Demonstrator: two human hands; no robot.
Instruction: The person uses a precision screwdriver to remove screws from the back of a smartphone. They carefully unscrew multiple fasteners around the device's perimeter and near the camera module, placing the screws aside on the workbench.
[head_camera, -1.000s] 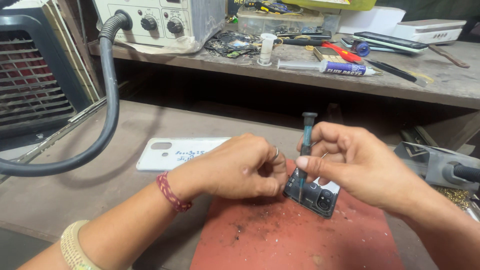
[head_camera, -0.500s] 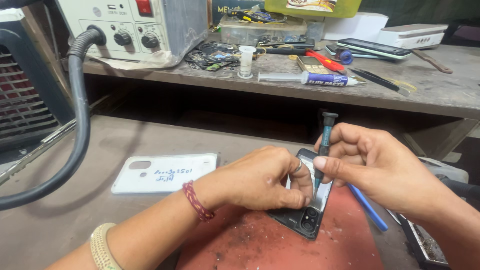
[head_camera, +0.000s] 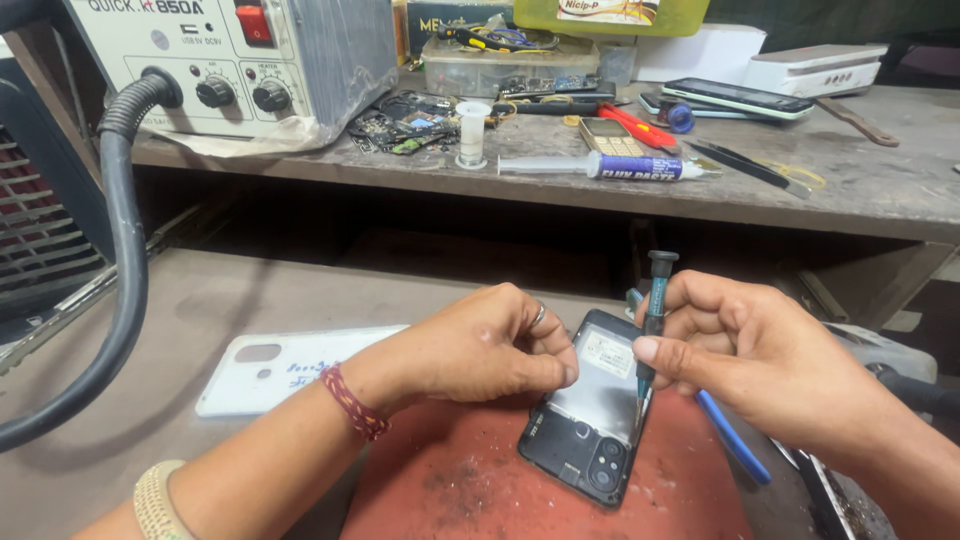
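An opened black phone lies on a red mat with its inner plate and camera module showing. My left hand presses down on the phone's left edge with pinched fingers. My right hand grips a small dark screwdriver upright, its tip on the phone's right edge. The phone's white back cover lies on the bench to the left of my left wrist.
A thick black hose curves down the left side from a grey rework station. The raised shelf carries a flux syringe, tweezers, phones and circuit boards. A blue tool lies beside the phone.
The view has tilted down and closer. The phone now lies flatter on the mat, and the screwdriver tip has settled on its right edge.
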